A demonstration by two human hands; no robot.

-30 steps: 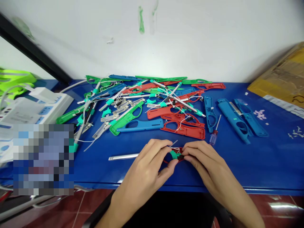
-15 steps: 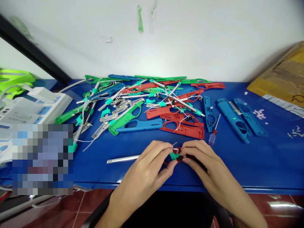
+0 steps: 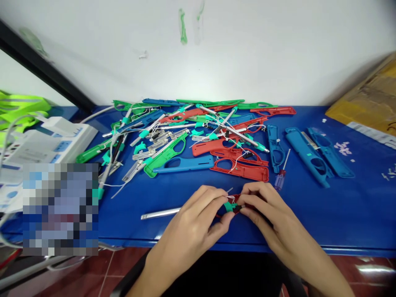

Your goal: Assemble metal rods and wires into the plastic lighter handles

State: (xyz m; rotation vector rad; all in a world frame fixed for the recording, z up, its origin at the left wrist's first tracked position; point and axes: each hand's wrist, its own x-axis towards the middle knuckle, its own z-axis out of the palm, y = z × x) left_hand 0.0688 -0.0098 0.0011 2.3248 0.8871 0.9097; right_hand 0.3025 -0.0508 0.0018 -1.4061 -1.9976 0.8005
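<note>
Bare left hand (image 3: 192, 220), bare right hand (image 3: 274, 216); slender fingers (image 3: 206, 199); forearms (image 3: 318, 262) uncovered to lower edge.

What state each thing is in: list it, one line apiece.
Left hand: fingers bent, gripping
Right hand: fingers bent, gripping
Red lighter casing half: held, mostly hidden
Metal tube: lying, one end hidden
Screwdriver: lying, unheld
Front green lighter casing half: inner side up
Cardboard box: taped, partly out of view
Power strip: adapter plugged in
</note>
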